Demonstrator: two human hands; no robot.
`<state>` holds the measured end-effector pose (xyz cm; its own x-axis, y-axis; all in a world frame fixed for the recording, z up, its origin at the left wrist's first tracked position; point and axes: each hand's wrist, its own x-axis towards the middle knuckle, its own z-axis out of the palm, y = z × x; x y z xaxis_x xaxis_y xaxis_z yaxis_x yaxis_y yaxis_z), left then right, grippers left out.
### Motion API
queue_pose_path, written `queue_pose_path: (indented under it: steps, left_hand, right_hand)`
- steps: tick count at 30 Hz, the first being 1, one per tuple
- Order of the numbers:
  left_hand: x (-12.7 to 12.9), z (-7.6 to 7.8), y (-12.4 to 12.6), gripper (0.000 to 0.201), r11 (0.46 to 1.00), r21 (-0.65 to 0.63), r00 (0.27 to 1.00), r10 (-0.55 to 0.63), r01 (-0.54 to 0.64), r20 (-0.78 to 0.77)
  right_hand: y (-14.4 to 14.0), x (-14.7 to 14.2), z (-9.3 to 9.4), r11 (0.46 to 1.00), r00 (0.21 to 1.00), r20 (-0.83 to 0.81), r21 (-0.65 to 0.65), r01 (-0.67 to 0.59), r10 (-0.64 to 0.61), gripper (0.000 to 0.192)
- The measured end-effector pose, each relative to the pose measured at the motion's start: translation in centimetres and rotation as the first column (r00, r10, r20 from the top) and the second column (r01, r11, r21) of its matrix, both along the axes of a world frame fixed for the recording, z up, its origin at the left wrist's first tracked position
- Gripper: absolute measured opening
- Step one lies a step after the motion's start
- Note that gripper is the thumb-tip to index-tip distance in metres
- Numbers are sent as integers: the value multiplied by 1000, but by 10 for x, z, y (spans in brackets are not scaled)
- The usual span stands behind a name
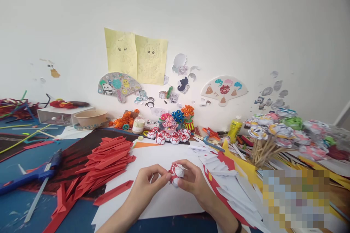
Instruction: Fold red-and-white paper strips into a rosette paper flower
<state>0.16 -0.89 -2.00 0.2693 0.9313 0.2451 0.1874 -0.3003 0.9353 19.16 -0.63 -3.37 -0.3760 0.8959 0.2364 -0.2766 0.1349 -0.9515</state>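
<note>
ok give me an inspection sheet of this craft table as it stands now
surface: blue table, white sheet under the hands
job's things: small red-and-white folded paper flower
clutter: pile of red folded paper strips, blue glue gun, finished paper flowers, yellow glue bottle
grippers: left hand and right hand both pinch the flower
cables: nothing seen
surroundings: white wall with yellow drawings, paper fans

**Open strip at lower centre, clutter on every side**

The white sheet at lower centre offers bare room ahead of the hands. To its left, a heap of red folded strips and a blue glue gun block the way. To the right lie white paper strips and a bunch of paper flowers on sticks. Red-and-white paper balls line the far edge.
</note>
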Motion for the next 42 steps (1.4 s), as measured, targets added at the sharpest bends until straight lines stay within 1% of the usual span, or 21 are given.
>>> queue_pose_path:
  steps: [4, 10, 16, 21, 27, 33, 38, 42]
  left_hand:
    - [0, -5, 3, 35, 1000, -11, 1000, 0, 0, 18]
    - [0, -12, 7, 40, 998, -20, 997, 57, -56, 43]
    - [2, -12, 6, 43, 997, -14, 995, 82, -81, 63]
    - [2, -9, 5, 39, 999, -20, 997, 48, -47, 61]
    - [3, -3, 0, 31, 994, 85, 997, 73, -72, -9]
    - [6, -6, -2, 27, 983, 144, 992, 119, -110, -51]
    - [7, -6, -4, 25, 964, 221, 984, 163, -145, -67]
    - [8, -6, -5, 24, 957, 250, 984, 165, -145, -63]
  right_hand:
    - [-1, 0, 0, 1000, 1000, 3, -2, 7, -7, 43]
    - [-3, -1, 3, 1000, 1000, -6, -7, 15, -15, 45]
    - [-3, -3, 4, 1000, 1000, 5, -22, 21, -21, 50]
    - [-4, -2, 4, 1000, 1000, -2, -23, 21, -21, 47]
    - [0, -1, -3, 999, 999, -3, -2, 36, -36, 44]
    - [4, -2, -11, 998, 998, 29, 23, 56, -57, 41]
    - [6, -2, -12, 997, 996, 43, 31, 72, -74, 41]
    - [6, -3, -12, 996, 995, 51, 24, 82, -83, 42]
